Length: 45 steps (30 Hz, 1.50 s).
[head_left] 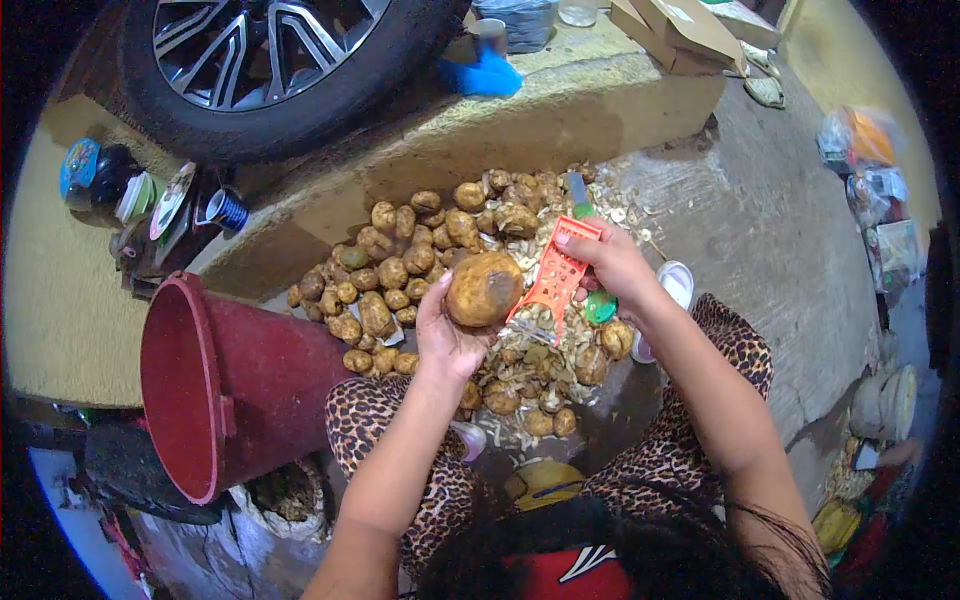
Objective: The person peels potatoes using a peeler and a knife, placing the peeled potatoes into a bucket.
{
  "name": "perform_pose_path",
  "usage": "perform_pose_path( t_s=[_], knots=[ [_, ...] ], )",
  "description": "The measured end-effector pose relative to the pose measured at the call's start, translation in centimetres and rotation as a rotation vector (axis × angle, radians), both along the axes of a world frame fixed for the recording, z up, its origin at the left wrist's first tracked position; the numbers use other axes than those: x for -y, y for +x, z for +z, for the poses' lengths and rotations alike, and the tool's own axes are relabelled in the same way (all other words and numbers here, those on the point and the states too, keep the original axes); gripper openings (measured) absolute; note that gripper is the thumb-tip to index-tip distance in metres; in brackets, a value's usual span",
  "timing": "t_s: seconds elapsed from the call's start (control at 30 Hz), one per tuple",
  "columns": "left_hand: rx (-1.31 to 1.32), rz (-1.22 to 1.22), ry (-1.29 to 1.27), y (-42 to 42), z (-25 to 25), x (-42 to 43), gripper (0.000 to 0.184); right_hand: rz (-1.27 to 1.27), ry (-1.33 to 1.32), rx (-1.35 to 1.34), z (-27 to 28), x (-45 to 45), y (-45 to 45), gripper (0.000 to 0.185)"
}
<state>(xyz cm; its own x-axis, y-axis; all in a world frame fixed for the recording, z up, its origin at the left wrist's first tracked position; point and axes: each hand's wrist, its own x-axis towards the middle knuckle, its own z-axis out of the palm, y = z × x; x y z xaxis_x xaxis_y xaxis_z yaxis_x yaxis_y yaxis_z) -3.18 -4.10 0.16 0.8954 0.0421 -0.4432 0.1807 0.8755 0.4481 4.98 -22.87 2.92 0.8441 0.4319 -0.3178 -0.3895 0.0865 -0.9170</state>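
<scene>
My left hand (448, 338) is wrapped round a large brown unpeeled potato (485, 288) with a dark patch, held up over the pile. In my right hand (615, 265) is an orange plastic peeler (560, 262) with holes in its handle; its metal blade end points down beside the potato, and contact cannot be made out. A knife with a green handle (600, 307) also shows on both sides of my right fingers, its blade (577, 188) pointing away from me. Below lie many potatoes (392, 272) and a heap of pale peelings (535, 362).
A dark red bucket (265, 385) lies tipped at the left. Behind the pile runs a concrete step (420, 150) bearing a car wheel (270, 70), a blue cloth-like item (487, 75) and a cardboard box (680, 35). Bagged items (870, 190) line the right wall.
</scene>
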Motion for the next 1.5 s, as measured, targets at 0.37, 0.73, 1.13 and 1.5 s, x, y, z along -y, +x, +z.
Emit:
perform_pose_path(
  t_s=[0.37,0.73,1.13,1.5],
  knots=[
    [-0.11,-0.036,-0.064,0.4,-1.8,-0.8,0.049,0.015,-0.233,0.261,0.8,-0.8,-0.6,0.015],
    [-0.168,0.155,0.05,2.0,-0.9,-2.0,0.043,0.507,-0.914,1.15,-1.0,-3.4,-5.0,0.01],
    [-0.013,0.411,0.419,2.3,-2.4,-2.0,0.034,0.481,-0.736,1.108,-2.2,-4.2,-4.9,0.011],
    [0.067,0.331,0.357,1.9,0.4,-2.6,0.028,0.392,-0.778,1.025,-2.2,-5.4,-5.1,0.011]
  ],
)
